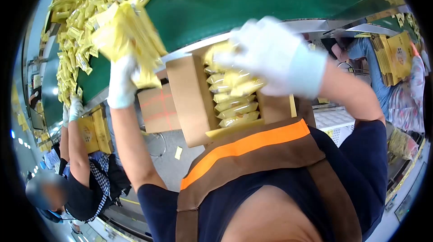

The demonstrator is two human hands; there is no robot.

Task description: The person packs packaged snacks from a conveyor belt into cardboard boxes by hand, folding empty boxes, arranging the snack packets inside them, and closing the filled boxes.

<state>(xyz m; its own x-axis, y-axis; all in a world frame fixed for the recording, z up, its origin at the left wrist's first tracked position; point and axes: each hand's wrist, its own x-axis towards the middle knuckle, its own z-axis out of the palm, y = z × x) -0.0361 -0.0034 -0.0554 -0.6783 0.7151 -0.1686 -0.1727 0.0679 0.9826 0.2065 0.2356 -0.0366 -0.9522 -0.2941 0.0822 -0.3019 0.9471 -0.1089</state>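
My left hand (122, 81), in a white glove, is closed around the lower end of a bunch of yellow packets (126, 34), raised at the edge of the green conveyor belt (198, 20). Over an open cardboard box (186, 102) is my right hand (275, 57), also gloved in white. Motion smears its fingers, which are close to the upper packets in the box; whether they grip any I cannot tell. Inside the box, yellow packets (237, 109) lie stacked in a row. My right hand hides part of the box's far side.
Loose yellow packets (76, 30) are heaped on the belt's left, with more along its far side. Another cardboard box (158, 109) stands left of the open one. A co-worker's gloved hands (74, 109) are at the left; another person (406, 100) sits at the right beside flat cartons (392, 57).
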